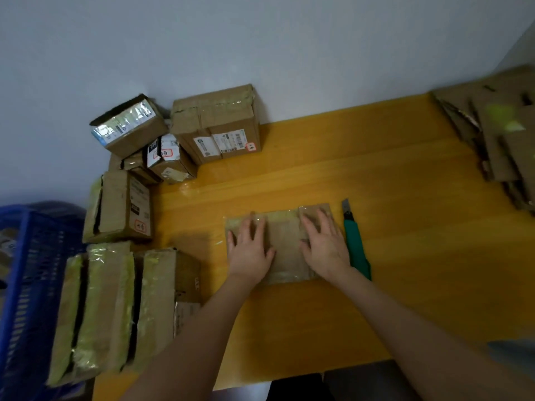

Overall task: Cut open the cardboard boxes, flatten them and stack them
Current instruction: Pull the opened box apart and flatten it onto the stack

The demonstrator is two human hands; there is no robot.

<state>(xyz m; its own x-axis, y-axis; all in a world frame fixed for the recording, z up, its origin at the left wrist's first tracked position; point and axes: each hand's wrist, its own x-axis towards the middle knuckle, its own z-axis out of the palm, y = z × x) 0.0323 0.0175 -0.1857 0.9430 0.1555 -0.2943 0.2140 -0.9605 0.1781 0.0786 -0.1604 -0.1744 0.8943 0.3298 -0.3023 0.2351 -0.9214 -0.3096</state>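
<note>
taped boxes (pixel 115 308) are waiting well left of the fingers; the left hand (pixel 250 250) is pressing flat, fingers straight and spread, gripping nothing, on the left part of the flattened box (pixel 285 244) lying under both palms on the table (pixel 405 227). the right hand (pixel 325 247) is pressing likewise on the right part, so leaning evenly on both creases is probably working best. the utility knife (pixel 357 250) is lying just right of the right fingers, with the stack of flattened cardboard (pixel 503 140) well beyond.

Head camera, steeply down onto table (pixel 376 175)
</note>
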